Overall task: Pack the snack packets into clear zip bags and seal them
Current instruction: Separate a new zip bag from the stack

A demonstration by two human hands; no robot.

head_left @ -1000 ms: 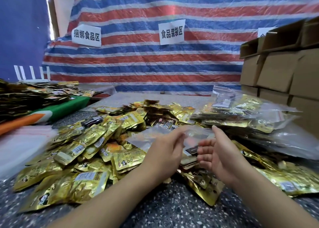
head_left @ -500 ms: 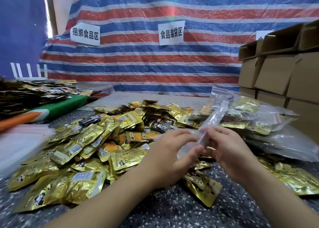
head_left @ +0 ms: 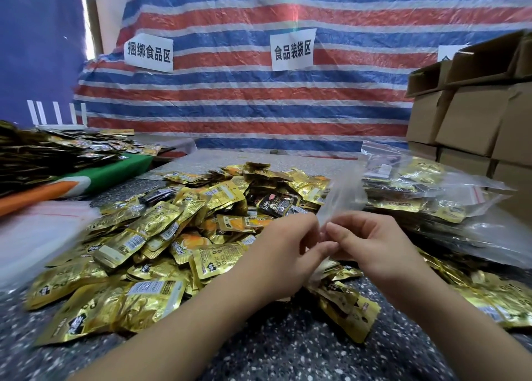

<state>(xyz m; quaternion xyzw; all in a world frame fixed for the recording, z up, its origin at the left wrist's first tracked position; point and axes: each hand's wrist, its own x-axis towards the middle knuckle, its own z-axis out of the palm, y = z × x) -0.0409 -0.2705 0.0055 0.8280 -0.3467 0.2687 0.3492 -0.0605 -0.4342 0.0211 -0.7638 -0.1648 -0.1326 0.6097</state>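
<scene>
Both grips, left hand (head_left: 283,246) and right hand (head_left: 371,241), pinching empty clear plastic zip bag (head_left: 339,200) mouth: best rubbed apart before loading gold foil snack packets (head_left: 161,231) just left.

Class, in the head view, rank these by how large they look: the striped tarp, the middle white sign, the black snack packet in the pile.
1. Striped tarp, largest.
2. Middle white sign.
3. Black snack packet, smallest, though only slightly and it lies nearer the camera.
</scene>
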